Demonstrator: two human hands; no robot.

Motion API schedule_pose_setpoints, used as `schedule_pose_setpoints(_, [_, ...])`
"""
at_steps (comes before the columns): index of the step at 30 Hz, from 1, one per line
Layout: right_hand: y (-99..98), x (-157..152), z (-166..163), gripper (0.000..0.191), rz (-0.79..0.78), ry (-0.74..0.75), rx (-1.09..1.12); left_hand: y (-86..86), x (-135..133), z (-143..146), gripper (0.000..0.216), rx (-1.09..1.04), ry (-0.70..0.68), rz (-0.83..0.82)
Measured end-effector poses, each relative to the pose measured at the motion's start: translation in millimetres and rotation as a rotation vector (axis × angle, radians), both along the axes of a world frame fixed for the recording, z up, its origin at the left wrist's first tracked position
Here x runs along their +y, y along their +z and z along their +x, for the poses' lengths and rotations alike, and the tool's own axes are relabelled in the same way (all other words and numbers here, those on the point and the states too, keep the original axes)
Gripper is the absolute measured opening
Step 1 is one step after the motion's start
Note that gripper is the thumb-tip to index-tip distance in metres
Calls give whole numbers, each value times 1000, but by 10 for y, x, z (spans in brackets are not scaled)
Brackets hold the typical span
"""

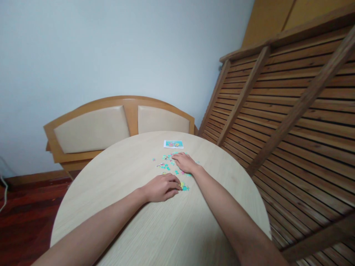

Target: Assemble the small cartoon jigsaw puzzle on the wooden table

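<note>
Small jigsaw puzzle pieces [167, 167], mostly teal with some pink and yellow, lie loosely scattered on the round table. My left hand [163, 187] rests on the tabletop with fingers extended, its fingertips touching a small yellow and teal cluster of puzzle pieces [184, 187]. Farther from me, my right hand [184, 162] lies low over the loose pieces, fingers stretched to the left and touching some. Pieces beneath its palm and fingers are partly hidden. Beyond both hands is a flat picture card [173, 144] with a teal print and cartoon figures.
The pale round wooden table [133, 229] fills the foreground. Behind it stands a wooden headboard [131, 114] with cream padded panels against a light wall. A slatted wooden frame [277, 111] leans close on the right. Dark reddish flooring [27, 225] shows at left.
</note>
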State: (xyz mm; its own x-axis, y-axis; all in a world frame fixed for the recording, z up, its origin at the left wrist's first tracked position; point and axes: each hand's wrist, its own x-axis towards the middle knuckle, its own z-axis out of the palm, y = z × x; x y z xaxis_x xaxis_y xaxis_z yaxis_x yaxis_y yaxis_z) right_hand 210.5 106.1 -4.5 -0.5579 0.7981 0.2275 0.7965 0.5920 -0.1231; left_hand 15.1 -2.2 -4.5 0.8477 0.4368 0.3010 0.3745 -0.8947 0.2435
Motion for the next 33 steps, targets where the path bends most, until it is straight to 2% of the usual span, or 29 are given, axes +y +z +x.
schedule_pose_setpoints(10, [142, -47, -24, 19, -28, -121, 71, 18, 5, 1, 25, -20, -12, -5])
schedule_pose_setpoints(14, [77, 13, 24, 17, -79, -156, 150, 11, 3, -2, 24, -22, -14, 0])
schedule_pose_setpoints(19, [-19, 117, 87, 29, -164, -165, 265, 12, 2, -3, 24, -13, -10, 6])
schedule_pose_setpoints(23, [-31, 79, 164, 19, -235, -148, 340, 6, 11, -5, 25, -15, 20, 16])
schedule_pose_setpoints(28, [-27, -141, 287, 17, -400, -59, 677, -8, 31, -5, 24, -45, 89, 16])
schedule_pose_setpoints(31, [-32, -348, 335, 28, -495, -33, 870, -37, 56, 2, 25, -114, 164, -35])
schedule_pose_setpoints(33, [-35, -497, 338, 36, -559, -8, 970, -67, 77, 17, 24, -184, 273, -105])
